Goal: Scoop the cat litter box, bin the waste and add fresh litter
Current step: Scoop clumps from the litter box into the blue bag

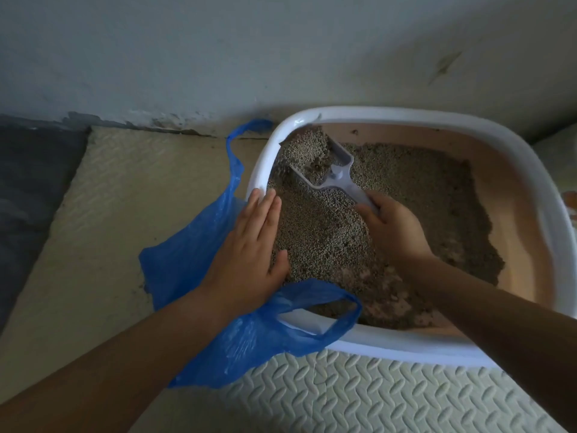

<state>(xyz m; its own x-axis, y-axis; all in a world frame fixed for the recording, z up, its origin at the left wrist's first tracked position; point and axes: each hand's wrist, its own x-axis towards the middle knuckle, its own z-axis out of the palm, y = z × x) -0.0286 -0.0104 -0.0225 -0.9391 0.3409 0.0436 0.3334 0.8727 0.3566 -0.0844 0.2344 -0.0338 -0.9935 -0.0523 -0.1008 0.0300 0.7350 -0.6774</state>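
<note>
We see the white scoop (324, 173) just ahead of our right hand (393, 226), whose fingers curl round its handle. Its bowl, heaped with grey litter (406, 182), sits in the far left corner of the litter box (468, 123). Our left hand (253, 245) lies flat at the box's left rim, fingers straight and pressed together, thumb apart. The blue bag (187, 260) lies beside the box, one handle draped over its near rim.

Two hands, the left hand (253, 245) and the right hand (396, 232), one litter box (437, 118) under both, one scoop (337, 179) gripped in the right, one blue bag (187, 260) beneath the left.
</note>
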